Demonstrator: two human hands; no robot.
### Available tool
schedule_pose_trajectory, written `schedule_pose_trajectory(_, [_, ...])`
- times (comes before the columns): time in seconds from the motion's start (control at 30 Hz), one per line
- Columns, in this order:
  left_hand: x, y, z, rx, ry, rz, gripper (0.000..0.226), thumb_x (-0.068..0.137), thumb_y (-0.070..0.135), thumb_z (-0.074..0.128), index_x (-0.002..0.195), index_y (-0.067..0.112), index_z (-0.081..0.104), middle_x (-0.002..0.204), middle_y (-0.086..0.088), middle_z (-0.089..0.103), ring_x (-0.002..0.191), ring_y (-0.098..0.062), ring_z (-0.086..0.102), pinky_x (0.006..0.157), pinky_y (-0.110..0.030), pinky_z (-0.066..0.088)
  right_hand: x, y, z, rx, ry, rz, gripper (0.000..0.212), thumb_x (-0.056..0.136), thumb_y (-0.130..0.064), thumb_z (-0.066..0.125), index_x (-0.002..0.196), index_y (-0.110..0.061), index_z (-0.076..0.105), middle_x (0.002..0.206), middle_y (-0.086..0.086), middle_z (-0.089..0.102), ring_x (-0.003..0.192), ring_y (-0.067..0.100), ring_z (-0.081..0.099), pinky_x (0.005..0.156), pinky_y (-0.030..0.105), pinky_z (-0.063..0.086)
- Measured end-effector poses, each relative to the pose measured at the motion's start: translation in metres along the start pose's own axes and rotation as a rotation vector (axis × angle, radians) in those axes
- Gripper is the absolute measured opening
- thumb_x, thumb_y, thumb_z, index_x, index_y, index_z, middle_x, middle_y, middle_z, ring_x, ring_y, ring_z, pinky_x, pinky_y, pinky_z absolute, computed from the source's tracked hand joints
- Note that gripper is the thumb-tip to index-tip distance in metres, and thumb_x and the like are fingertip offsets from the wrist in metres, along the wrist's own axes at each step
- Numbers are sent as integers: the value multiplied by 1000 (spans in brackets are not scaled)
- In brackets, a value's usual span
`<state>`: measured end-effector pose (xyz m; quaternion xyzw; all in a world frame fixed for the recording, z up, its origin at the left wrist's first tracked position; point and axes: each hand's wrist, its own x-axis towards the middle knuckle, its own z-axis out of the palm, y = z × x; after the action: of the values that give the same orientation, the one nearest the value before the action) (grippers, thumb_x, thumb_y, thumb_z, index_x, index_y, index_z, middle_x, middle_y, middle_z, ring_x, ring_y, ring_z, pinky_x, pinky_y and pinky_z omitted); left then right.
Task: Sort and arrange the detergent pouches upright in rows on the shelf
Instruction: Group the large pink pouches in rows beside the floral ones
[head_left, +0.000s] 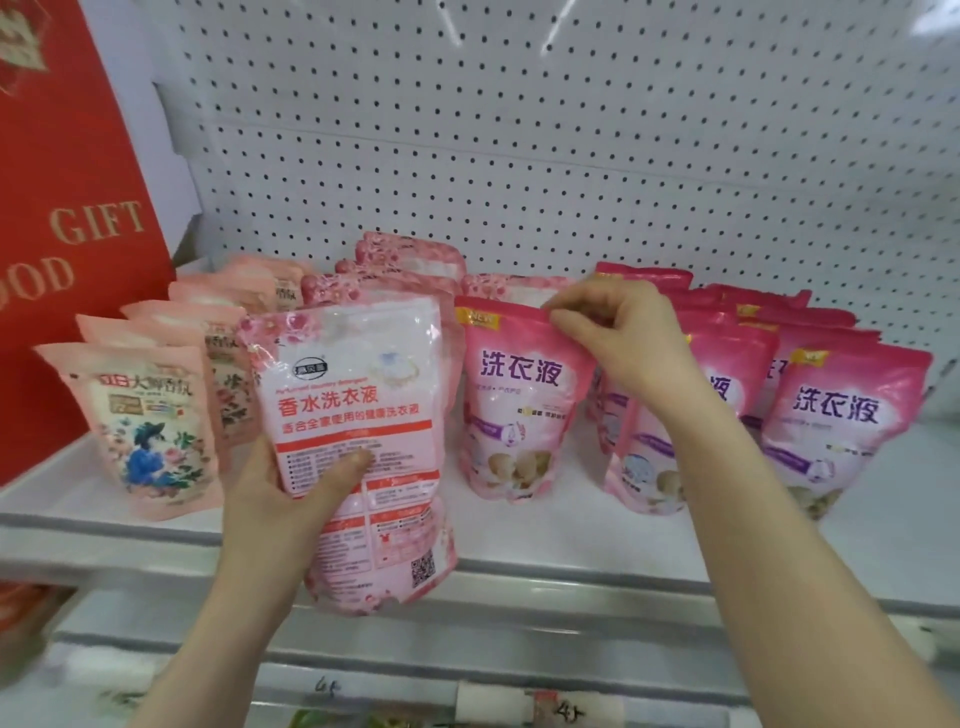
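My left hand (280, 499) grips a pale pink pouch with red text (358, 415) from below, holding it upright in front of the shelf edge, its back label facing me. My right hand (618, 338) pinches the top edge of a deeper pink pouch (519, 405) that stands upright on the white shelf (571, 540). More pale pink pouches (410, 260) stand in a row behind the held one. A row of peach floral pouches (150, 431) stands at the left. Several deep pink pouches (841, 421) stand in rows at the right.
A large red gift bag (62, 208) stands at the left end of the shelf. White pegboard (571, 130) forms the back wall. The shelf's front rail (519, 608) runs below the pouches, with price labels (540, 706) on a lower rail.
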<state>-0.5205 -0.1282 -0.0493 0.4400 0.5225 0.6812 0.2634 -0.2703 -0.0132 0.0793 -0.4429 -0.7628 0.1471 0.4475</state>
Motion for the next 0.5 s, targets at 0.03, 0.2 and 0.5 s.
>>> schedule_pose_trajectory(0.03, [1,-1,-3,-12,3,-3,37,53,49,77,88,54,65,94,19,74,80,-4,73,57,-18,56,1,-2,0,-26,-35,15,11,91,-16,69,99,-17,76,90,-6,75,87,10,71,86,31,57])
schedule_pose_trajectory(0.2, [8,-1,-16,-28,23,-21,43,50,50,78,91,51,65,94,18,75,78,-6,73,59,-24,55,18,-7,-17,109,-121,109,19,97,-25,60,92,-19,77,83,-3,77,85,18,73,80,30,60])
schedule_pose_trajectory(0.5, [15,8,-13,8,91,-50,45,47,51,77,90,47,63,87,18,75,79,-16,73,68,-38,57,109,1,14,-712,-458,3,33,87,-19,70,120,-24,66,119,1,66,95,20,65,83,35,55])
